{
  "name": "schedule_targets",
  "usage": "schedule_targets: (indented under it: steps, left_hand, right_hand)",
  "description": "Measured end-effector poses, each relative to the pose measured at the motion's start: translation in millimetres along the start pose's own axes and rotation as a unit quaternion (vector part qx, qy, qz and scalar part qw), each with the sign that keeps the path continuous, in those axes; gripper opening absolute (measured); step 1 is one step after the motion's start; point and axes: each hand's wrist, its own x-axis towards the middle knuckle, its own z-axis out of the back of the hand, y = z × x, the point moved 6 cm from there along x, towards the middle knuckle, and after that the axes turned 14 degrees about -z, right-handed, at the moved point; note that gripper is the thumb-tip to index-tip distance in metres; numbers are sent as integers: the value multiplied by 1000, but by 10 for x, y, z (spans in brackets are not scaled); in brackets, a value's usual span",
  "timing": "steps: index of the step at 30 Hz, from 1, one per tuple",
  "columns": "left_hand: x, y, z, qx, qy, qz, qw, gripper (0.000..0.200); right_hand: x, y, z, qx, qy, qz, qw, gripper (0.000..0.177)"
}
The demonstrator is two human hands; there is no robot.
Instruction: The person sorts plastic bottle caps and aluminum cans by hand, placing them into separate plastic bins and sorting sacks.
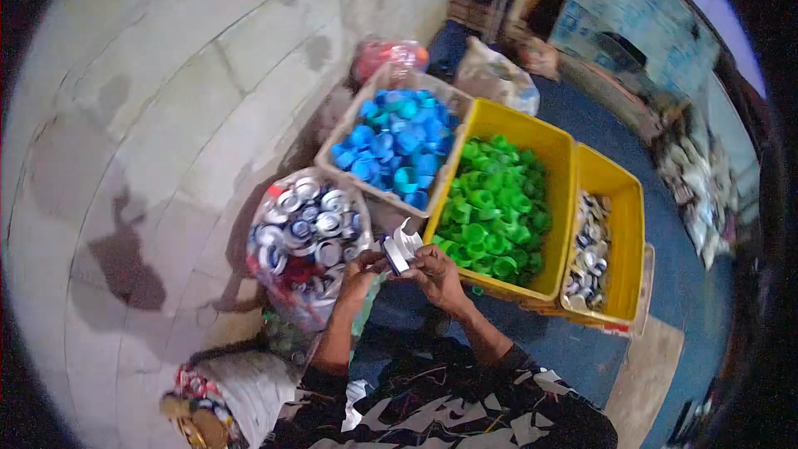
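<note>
My right hand (pixel 438 276) has its fingers closed on a white cap (pixel 402 248) with a dark blue part at its lower left. My left hand (pixel 362 273) holds the same piece from the other side, in front of my chest. Just left of my hands is a clear bag of white and dark blue caps (pixel 306 224). Beyond them stands a whitish crate (pixel 332 154) of blue caps (pixel 395 143). To the right, a yellow bin (pixel 532 129) holds green caps (pixel 492 208).
A second yellow bin (pixel 625 199) at the right contains white and dark caps (pixel 586 262). Behind the crate lies a red bag (pixel 384 56), beside a pale sack (pixel 492 75). A white sack (pixel 249 382) sits at the lower left. The wall (pixel 166 75) rises along the left.
</note>
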Motion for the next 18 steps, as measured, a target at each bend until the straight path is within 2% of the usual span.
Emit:
schedule_targets:
  steps: [1, 2, 3, 4, 5, 8, 10, 11, 12, 14, 15, 16, 18]
  left_hand:
    - [47, -170, -132, 120, 12, 0, 993, 25]
    - [51, -372, -347, 123, 8, -33, 992, 22]
    - [127, -287, -425, 183, 31, -91, 978, 20]
    - [181, -200, -501, 240, 54, -152, 957, 18]
    - [209, -210, -690, 237, 74, -162, 955, 18]
    - [333, -236, -1336, 252, 118, -194, 941, 20]
    - [432, -130, -1789, 289, 121, -220, 924, 24]
    - [441, -216, -2148, 254, 146, -233, 927, 30]
    - [473, -159, -2448, 248, 182, -207, 929, 39]
    - [468, -189, -3102, 289, 214, -307, 881, 28]
    - [471, -126, -3413, 287, 242, -301, 877, 30]
    - [431, -159, -3744, 307, 267, -374, 834, 32]
    - [363, -168, -4369, 297, 328, -369, 817, 27]
  right_hand:
    - [-91, 94, 155, -135, -46, 59, 988, 23]
    - [-167, 33, 346, -72, -63, -5, 995, 22]
    - [-264, -43, 507, -5, -80, -66, 995, 22]
    - [-386, 90, 660, -134, -122, 5, 983, 21]
    - [-525, 221, 812, -259, -184, 71, 945, 20]
    - [-953, 302, 1410, -332, -262, 64, 904, 18]
    - [-1277, 130, 1847, -313, -335, 20, 889, 15]
    - [-1461, 169, 2029, -311, -370, 7, 875, 15]
    - [-1641, 187, 2211, -308, -402, -7, 862, 15]
    - [-1984, 169, 2637, -324, -450, -11, 832, 15]
    - [-2155, 170, 2839, -322, -465, -23, 824, 15]
    - [-2316, 158, 3018, -319, -479, -35, 817, 15]
    - [-2604, 120, 3370, -336, -531, -41, 776, 13]
